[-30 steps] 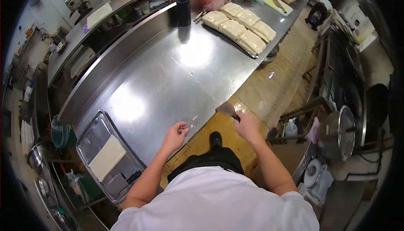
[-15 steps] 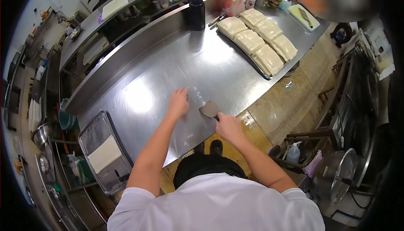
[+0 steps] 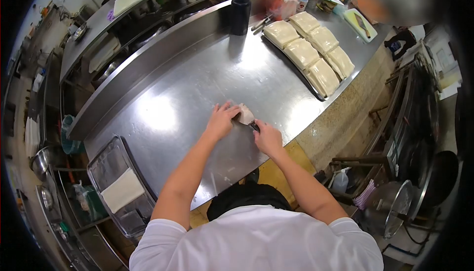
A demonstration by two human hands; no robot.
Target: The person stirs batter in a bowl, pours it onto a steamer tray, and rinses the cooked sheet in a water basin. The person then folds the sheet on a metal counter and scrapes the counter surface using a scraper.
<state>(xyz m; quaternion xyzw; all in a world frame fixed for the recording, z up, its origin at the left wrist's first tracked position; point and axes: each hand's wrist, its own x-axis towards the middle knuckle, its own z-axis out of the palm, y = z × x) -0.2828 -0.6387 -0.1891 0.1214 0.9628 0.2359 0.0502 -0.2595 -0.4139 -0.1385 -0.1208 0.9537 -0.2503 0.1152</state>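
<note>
My right hand (image 3: 269,138) is wrapped round the dark handle of a scraper (image 3: 245,115), whose broad flat blade points away from me, low over the steel table (image 3: 197,81). At the blade's left side is my left hand (image 3: 221,121), its fingers stretched out and reaching to the blade's edge; whether they press on it I cannot tell. Farther off to the right, a dark tray carries several pale, glossy dough squares (image 3: 302,52) in two rows. On the near left, a metal tray (image 3: 118,147) holds one flat pale sheet (image 3: 122,190).
A tall black bottle (image 3: 241,12) stands by the table's raised back edge. Beyond it are a red tub (image 3: 282,3) in plastic and a pale cutting board (image 3: 359,25) with a knife. A large metal bowl (image 3: 395,207) sits low at the right.
My left hand has moved right to the scraper's blade, from which it was apart. The scraper, still in my right hand, has turned slightly and shifted a little away from me.
</note>
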